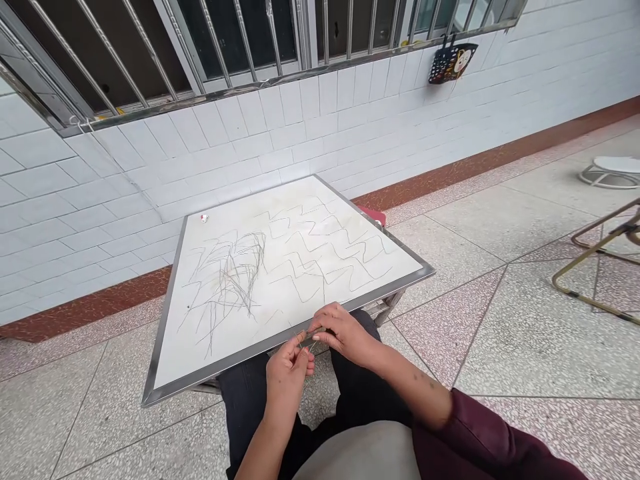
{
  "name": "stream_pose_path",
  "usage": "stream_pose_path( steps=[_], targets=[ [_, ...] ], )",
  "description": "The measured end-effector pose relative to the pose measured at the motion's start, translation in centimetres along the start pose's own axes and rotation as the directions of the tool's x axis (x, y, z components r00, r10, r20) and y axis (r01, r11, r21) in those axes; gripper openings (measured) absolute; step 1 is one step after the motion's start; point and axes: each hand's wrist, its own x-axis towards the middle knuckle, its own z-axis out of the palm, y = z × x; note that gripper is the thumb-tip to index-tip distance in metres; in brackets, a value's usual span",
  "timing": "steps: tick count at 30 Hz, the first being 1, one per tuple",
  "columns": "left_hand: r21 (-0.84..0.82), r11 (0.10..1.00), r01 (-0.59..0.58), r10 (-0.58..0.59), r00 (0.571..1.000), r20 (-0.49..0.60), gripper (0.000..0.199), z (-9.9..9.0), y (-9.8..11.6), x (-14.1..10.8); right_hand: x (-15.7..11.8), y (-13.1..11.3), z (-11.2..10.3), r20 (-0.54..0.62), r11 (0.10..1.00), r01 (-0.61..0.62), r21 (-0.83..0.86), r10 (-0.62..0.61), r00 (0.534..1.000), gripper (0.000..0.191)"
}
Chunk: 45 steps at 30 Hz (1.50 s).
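Pinches thin yellowish strands between the fingertips of the left hand and the right hand, with fingers closed on them and the two hands almost meeting; too fine to tell how many. Holds them in front of the worktop, at the near stretch of its grey metal edging, above the gap between dark trousers. Bends the right arm in from the side, in a maroon sleeve, with floor beyond it. Just past the right fingertips, meets the lowest of many zigzag dark strands, spread loosely over the right half of the white surface. To the left, finds a dense tangle of dark strands, with stray ends reaching toward the near edge. Leaves a bare strip between tangle and left edging, a bare near-left corner and more bare white along the far side. Shows a small white-and-red item near the far-left corner, inside the edging. Beyond the right edge, opens onto speckled floor tiles, with a gold-coloured metal frame well apart and a white round stool farther back. Ends behind the worktop at a white tiled wall, under a barred window, with a black basket hung to the right.
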Motion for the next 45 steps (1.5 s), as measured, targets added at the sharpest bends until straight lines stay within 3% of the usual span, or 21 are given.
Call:
stream_pose_path(
  steps=[3,8,15,18,21,24,27,30,33,37,45],
  targets=[
    [-0.003,1.0,-0.003,0.004,0.999,0.033,0.038,0.7,-0.7,0.7,0.5,-0.7,0.5,-0.084,0.992,-0.118,0.031,0.121,0.989,0.014],
    [-0.04,0.999,0.004,0.002,0.991,0.134,0.029,2.2,-0.6,1.6,1.7,-1.3,1.1,-0.099,0.951,-0.307,0.028,0.308,0.946,0.006],
    [-0.143,0.99,0.02,0.01,0.978,0.209,0.053,2.5,1.0,3.2,3.5,-1.1,-0.4,-0.183,0.912,-0.408,0.053,0.41,0.893,0.012],
    [-0.145,0.989,0.021,0.004,0.985,0.172,0.062,1.2,1.1,4.2,4.8,0.1,-2.1,-0.243,0.919,-0.39,0.06,0.393,0.887,0.016],
    [-0.118,0.992,-0.04,0.047,0.997,0.064,0.065,-1.1,0.7,5.5,6.6,2.1,-4.5,-0.302,0.911,-0.403,0.085,0.409,0.861,0.019],
    [-0.089,0.991,-0.098,0.087,0.989,-0.118,0.066,-3.8,0.0,6.9,8.8,4.9,-7.2,-0.356,0.886,-0.439,0.15,0.463,0.812,0.021],
    [-0.082,0.992,-0.1,0.083,0.977,-0.195,0.069,-5.9,-1.1,8.0,10.8,8.1,-9.9,-0.41,0.867,-0.466,0.176,0.495,0.766,0.025],
    [-0.072,0.994,-0.082,0.066,0.977,-0.202,0.071,-6.8,-2.3,8.7,11.6,11.3,-12.7,-0.464,0.842,-0.499,0.202,0.531,0.709,0.028],
    [-0.004,0.998,-0.062,0.06,0.986,-0.158,0.068,-6.9,-3.4,8.9,11.4,13.9,-15.1,-0.512,0.821,-0.529,0.214,0.556,0.655,0.028],
    [0.082,0.994,-0.076,0.087,0.986,-0.14,0.065,-6.8,-4.0,8.8,10.1,16.4,-17.0,-0.532,0.802,-0.551,0.23,0.578,0.619,0.027],
    [0.146,0.989,-0.03,0.053,0.986,-0.158,0.071,-7.3,-4.1,9.1,4.3,18.5,-17.1,-0.53,0.757,-0.586,0.289,0.637,0.56,0.031]
  ],
)
